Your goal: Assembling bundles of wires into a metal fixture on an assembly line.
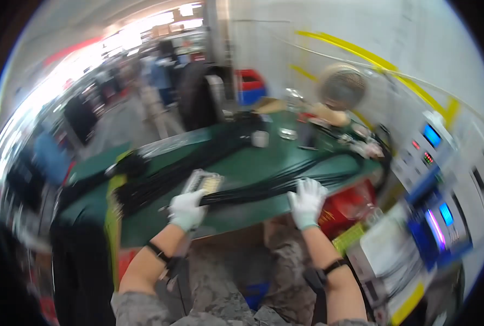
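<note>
A long bundle of black cables (253,194) runs across the green table in front of me, curving away at the far right. My left hand (187,210), in a white glove, is closed around its left end. Farther along, my right hand (308,202), gloved too, lies over the bundle with its fingers stretched forward. Just beyond my left hand is a small light tray (204,182) holding pale yellow pieces, blurred. Another thick bundle of black cables (182,168) lies behind it, slanting across the table.
The green table (264,163) also bears a white cup (260,139). A round fan (342,87) stands at the back right. Boxy machines with lit displays (432,136) line the right side. A red bag (348,206) hangs by the table's right edge. People stand in the blurred background left.
</note>
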Available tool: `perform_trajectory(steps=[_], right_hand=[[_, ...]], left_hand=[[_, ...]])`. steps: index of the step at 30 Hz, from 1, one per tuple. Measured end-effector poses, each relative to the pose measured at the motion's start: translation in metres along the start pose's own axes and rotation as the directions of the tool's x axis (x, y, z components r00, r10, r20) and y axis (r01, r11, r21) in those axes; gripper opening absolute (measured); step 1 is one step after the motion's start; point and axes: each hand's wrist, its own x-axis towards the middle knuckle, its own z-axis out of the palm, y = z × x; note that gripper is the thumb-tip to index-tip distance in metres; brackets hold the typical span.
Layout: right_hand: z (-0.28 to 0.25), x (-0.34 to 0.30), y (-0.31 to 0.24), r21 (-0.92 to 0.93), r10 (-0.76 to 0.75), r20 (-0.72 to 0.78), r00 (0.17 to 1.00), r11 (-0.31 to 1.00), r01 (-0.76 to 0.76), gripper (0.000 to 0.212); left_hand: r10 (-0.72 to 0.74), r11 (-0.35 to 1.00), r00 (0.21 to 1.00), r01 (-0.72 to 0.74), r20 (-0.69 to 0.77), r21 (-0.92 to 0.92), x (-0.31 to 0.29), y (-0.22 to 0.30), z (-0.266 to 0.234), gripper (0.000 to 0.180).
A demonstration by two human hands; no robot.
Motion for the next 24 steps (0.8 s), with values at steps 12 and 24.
perform_trajectory(steps=[12,24], right_hand=[[0.054,0.039,0.019,0.222,-0.063,0.174,0.983,0.975,0.024,0.071],[0.039,0.035,0.005,0.259,-0.108,0.211,0.972,0.965,0.051,0.075]], left_hand=[[-0.062,0.998,0.998,0.062,0.016,0.032,-0.024,-0.020,0.015,0.027],[-0.076,0.995,0.997,0.074,0.027,0.062,-0.024,-0.023,0.011,0.021]])
